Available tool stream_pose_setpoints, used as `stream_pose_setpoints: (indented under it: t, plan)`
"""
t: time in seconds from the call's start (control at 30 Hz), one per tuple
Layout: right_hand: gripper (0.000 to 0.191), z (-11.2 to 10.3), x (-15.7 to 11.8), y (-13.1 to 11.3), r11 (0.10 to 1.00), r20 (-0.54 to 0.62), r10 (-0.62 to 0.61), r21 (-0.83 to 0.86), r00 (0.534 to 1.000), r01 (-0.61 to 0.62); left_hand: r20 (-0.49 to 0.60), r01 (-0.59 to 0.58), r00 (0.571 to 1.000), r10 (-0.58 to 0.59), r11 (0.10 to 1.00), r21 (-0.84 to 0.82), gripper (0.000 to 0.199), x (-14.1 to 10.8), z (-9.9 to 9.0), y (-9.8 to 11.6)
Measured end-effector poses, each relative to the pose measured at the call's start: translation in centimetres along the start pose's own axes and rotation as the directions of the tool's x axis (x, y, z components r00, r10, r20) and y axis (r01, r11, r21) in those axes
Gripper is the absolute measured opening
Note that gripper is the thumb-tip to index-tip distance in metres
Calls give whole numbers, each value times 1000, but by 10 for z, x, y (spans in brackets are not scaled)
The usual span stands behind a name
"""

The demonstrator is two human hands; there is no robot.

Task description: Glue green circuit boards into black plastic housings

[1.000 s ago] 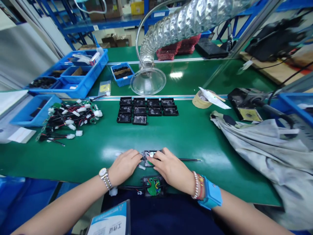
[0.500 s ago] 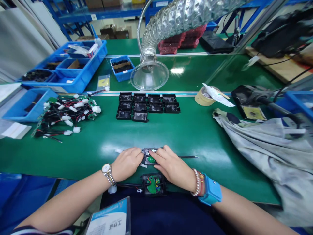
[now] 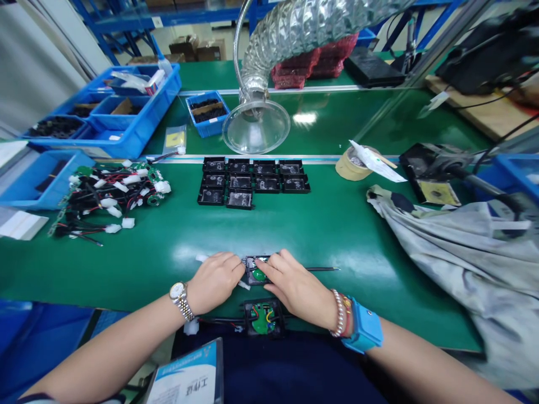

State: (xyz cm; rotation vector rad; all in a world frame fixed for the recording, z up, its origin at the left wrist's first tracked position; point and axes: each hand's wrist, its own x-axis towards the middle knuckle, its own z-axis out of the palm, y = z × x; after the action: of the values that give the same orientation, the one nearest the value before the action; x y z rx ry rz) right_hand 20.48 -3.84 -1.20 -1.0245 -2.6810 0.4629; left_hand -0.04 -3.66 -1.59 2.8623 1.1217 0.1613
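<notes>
PCB case (image 3: 253,275) partly covered, ID badge (image 3: 184,375) cut off at btm

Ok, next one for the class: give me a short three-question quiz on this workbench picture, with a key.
1. Which wrist wears the blue strap? A) left B) right C) both
2. True or false: the left hand and the right hand both touch the black case between them.
3. How many black cases lie in the rows on the bench beyond the hands?

Key: 1. B; 2. true; 3. ten.
</notes>
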Motion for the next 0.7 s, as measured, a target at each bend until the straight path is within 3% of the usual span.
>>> stream_pose_setpoints:
  t: [0.27, 0.5, 0.6, 0.7]
  plan:
    - [38, -3, 2, -3, 999, 40, 17, -48, 999, -15, -4, -41, 999, 41, 994, 102, 21, 1, -3, 10]
    - [28, -6, 5, -3, 997, 66, 9, -75, 998, -4, 48, 71, 996, -75, 994, 81, 19, 0, -9, 15]
    - [34, -9, -4, 7, 999, 12, -48, 19, 999, 48, 19, 142, 990, -143, 989, 35, 12, -3, -23, 17]
    - [46, -12, -16, 20, 989, -95, -38, 137, 995, 51, -32, 63, 997, -64, 997, -35, 30, -6, -30, 19]
